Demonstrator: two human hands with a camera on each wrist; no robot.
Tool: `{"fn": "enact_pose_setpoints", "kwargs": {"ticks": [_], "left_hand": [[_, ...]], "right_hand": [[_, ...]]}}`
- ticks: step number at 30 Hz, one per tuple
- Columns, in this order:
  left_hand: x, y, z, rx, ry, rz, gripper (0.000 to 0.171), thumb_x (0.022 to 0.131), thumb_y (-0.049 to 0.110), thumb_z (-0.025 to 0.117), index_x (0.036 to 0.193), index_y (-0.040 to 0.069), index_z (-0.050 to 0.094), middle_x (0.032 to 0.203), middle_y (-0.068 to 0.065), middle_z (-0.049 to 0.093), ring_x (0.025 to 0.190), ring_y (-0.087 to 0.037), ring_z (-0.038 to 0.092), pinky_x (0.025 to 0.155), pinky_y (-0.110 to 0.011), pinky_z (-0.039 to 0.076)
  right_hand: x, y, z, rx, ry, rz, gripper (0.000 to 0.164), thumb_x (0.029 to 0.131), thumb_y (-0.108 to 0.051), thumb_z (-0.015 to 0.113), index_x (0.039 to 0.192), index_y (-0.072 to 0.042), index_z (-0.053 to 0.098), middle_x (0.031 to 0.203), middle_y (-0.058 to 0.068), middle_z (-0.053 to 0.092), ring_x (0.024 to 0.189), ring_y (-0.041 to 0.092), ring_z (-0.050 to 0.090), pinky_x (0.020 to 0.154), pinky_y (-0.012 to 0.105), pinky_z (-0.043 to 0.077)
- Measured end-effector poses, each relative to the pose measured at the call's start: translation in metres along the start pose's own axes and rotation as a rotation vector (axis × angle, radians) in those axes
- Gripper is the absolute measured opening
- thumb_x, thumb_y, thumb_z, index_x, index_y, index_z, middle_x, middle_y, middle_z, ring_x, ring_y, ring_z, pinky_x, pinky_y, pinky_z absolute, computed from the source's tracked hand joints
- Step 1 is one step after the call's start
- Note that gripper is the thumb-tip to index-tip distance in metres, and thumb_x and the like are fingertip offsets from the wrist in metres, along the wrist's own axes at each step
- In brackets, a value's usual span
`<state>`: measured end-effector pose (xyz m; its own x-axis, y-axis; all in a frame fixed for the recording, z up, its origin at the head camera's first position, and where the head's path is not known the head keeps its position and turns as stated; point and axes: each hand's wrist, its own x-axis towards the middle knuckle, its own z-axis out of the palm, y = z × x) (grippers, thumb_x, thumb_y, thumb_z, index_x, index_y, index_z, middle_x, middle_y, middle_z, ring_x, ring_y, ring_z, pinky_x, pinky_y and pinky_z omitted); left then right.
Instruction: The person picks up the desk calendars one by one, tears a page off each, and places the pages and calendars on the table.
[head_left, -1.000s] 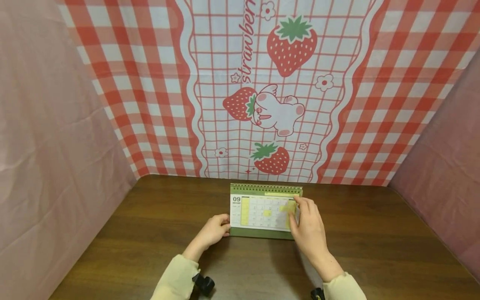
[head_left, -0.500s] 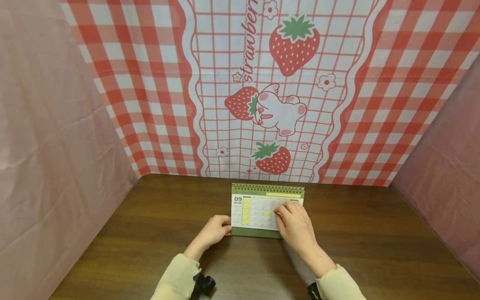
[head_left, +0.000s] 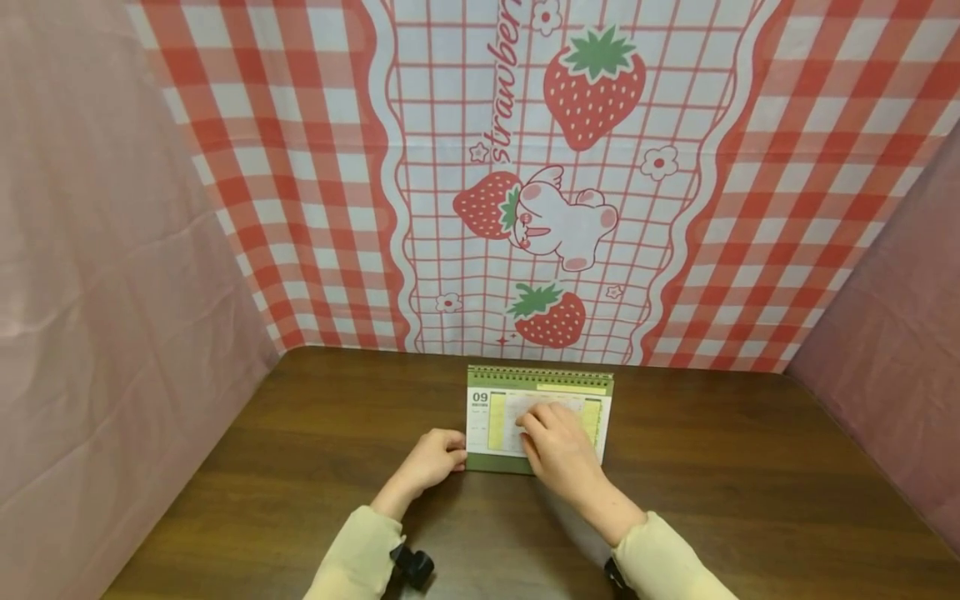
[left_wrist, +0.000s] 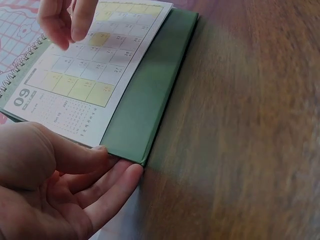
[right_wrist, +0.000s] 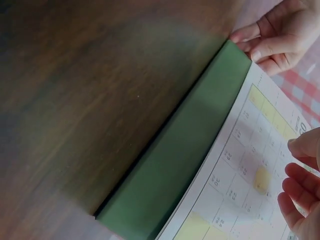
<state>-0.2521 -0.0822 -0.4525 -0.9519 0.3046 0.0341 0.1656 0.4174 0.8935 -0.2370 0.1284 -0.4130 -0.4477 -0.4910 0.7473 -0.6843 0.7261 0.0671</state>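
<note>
A green desk calendar (head_left: 496,423) with a spiral-bound top stands tilted back on the table, its page headed 09 and marked with yellow cells. My left hand (head_left: 431,460) pinches its lower left edge; in the left wrist view the thumb (left_wrist: 82,157) lies at the front edge and the fingers sit under and behind the corner. My right hand (head_left: 562,452) is over the middle of the page with fingers loosely bent. In the right wrist view its thumb and fingers stand apart with nothing between them. Whether those fingertips touch the paper I cannot tell.
The brown wooden table (head_left: 750,483) extends to both sides of the calendar. Behind it hangs a red-and-white checked cloth (head_left: 795,167) printed with strawberries. Pink curtains (head_left: 112,292) close off the left and right. A black strap mount (head_left: 412,567) is on the left wrist.
My right hand has moved left across the page, from the calendar's right edge to its middle. My left hand keeps its hold on the left edge.
</note>
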Motion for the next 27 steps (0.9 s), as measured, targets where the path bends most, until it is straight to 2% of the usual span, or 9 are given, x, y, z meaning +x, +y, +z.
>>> {"fn": "enact_pose_setpoints", "kwargs": {"ticks": [7, 14, 17, 27], "left_hand": [[0.0, 0.0, 0.001, 0.003, -0.003, 0.012, 0.011, 0.084, -0.006, 0.053, 0.076, -0.008, 0.061, 0.07, -0.005, 0.057, 0.064, -0.01, 0.053, 0.061, -0.023, 0.052], [-0.001, -0.001, 0.001, -0.011, 0.007, 0.006, 0.011, 0.084, -0.007, 0.053, 0.077, -0.008, 0.062, 0.073, -0.008, 0.06, 0.064, -0.009, 0.054, 0.061, -0.023, 0.052], [-0.001, -0.002, 0.001, -0.01, 0.004, 0.01, 0.011, 0.084, -0.007, 0.053, 0.078, -0.007, 0.062, 0.074, -0.009, 0.061, 0.064, -0.009, 0.054, 0.061, -0.023, 0.052], [0.0, -0.001, 0.0, -0.016, 0.003, 0.002, 0.012, 0.085, -0.006, 0.052, 0.08, -0.007, 0.063, 0.076, -0.01, 0.062, 0.066, -0.011, 0.055, 0.062, -0.026, 0.052]], "right_hand": [[0.001, -0.002, 0.006, -0.006, -0.023, -0.047, 0.019, 0.069, -0.005, 0.071, 0.084, -0.01, 0.062, 0.081, 0.001, 0.054, 0.077, 0.021, 0.053, 0.07, 0.037, 0.045], [0.006, -0.001, 0.011, -0.089, -0.071, -0.246, 0.018, 0.071, -0.01, 0.072, 0.085, -0.011, 0.06, 0.082, 0.001, 0.054, 0.077, 0.019, 0.051, 0.07, 0.033, 0.044], [0.006, 0.0, 0.015, -0.113, -0.066, -0.3, 0.018, 0.07, -0.011, 0.072, 0.084, -0.011, 0.061, 0.08, 0.002, 0.054, 0.075, 0.019, 0.051, 0.069, 0.032, 0.043], [0.006, -0.003, 0.022, -0.125, -0.044, -0.343, 0.014, 0.071, -0.011, 0.071, 0.08, -0.01, 0.06, 0.078, 0.002, 0.054, 0.074, 0.02, 0.052, 0.073, 0.033, 0.045]]}}
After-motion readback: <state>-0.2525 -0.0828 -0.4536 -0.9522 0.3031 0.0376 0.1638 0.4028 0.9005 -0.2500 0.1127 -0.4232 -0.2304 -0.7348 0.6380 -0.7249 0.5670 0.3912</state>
